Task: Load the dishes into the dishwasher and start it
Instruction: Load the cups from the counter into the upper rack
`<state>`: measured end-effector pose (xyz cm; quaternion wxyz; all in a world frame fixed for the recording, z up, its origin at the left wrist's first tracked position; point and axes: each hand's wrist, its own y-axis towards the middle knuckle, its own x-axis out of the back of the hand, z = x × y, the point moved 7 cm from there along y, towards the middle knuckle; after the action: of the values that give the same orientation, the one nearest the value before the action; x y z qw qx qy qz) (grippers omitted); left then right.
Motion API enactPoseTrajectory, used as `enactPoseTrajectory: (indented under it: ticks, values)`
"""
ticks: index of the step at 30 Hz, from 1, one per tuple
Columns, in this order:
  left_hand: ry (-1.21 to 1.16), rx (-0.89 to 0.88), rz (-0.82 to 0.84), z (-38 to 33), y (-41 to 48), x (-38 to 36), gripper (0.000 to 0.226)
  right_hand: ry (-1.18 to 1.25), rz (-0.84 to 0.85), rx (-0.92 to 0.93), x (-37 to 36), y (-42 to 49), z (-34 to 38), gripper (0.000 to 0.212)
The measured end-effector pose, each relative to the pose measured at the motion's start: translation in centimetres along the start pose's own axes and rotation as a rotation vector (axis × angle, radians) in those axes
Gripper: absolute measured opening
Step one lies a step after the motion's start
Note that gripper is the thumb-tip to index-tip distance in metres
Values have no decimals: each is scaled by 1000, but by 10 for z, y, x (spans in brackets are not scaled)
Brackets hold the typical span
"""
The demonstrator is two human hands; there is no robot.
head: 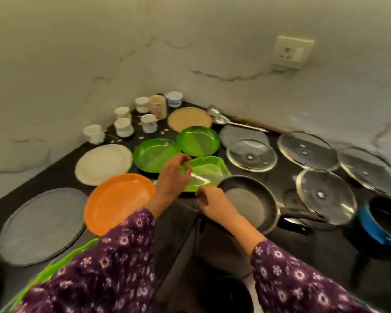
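Left hand (174,175): fingers curled over the left rim of the green tray (207,175), thumb on the far side, gripping it. Right hand (212,203): fingers curled tight at the tray's near rim, but the contact is blurred, so I can't tell if it's gripping or just touching. The tray sits mid-counter (325,256) between the two hands, its right corner just beside the pan (248,199). It has raised dividers inside and a few orange specks at the far edge. The pan shows a bare grey base, handle pointing right. Two round green plates (156,154) lie just behind the tray, side by side, with ribbed insides and nothing else readable in them. Orange plate (120,202) is left of the left wrist, with a white plate (103,163) behind it and a grey plate (41,224) further left. Tan plate (190,119) sits near the back corner, a ladle (215,114) to its right. A cluster of cups (123,127) stands along the back-left wall, contents not readable. Four glass lids (251,155) lie flat to the right, the nearest one overlapping the pan handle. Blue pot (384,220) is at the right edge; its inside is dark and I can't tell what's in it. Wall socket (291,51) is at upper right. Both sleeves (113,267) are purple floral.
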<state>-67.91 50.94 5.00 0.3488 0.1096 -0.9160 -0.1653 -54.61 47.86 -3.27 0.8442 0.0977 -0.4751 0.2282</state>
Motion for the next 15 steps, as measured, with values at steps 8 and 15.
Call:
enactPoseTrajectory:
  ticks: [8, 15]
  values:
    - [213, 335, -16, 163, 51, 100, 33, -207, 115, 111, -30, 129, 54, 42]
    - [269, 501, -49, 243, 89, 127, 48, -584, 317, 260, -72, 172, 76, 64]
